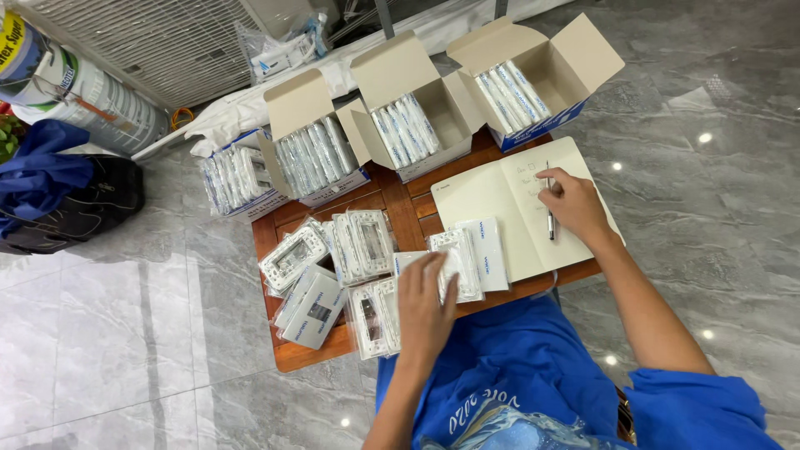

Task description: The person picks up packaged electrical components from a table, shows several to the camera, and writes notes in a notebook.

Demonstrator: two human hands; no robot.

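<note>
My left hand [425, 304] lies flat on a pile of white switch plates sealed in clear bags [367, 250] on a small wooden table [400, 208]. My right hand [571, 202] rests on an open cream notebook [517, 208] at the table's right end. A pen [550, 221] lies on the page, its upper part under my right fingers. More bagged plates [475, 254] sit between the two hands, overlapping the notebook's left page.
Several open cardboard boxes [400, 125] packed with bagged plates stand along the table's far edge, one [237, 179] on the grey marble floor. A paint bucket [75, 92] and a dark bag with blue cloth [58, 196] lie at the left.
</note>
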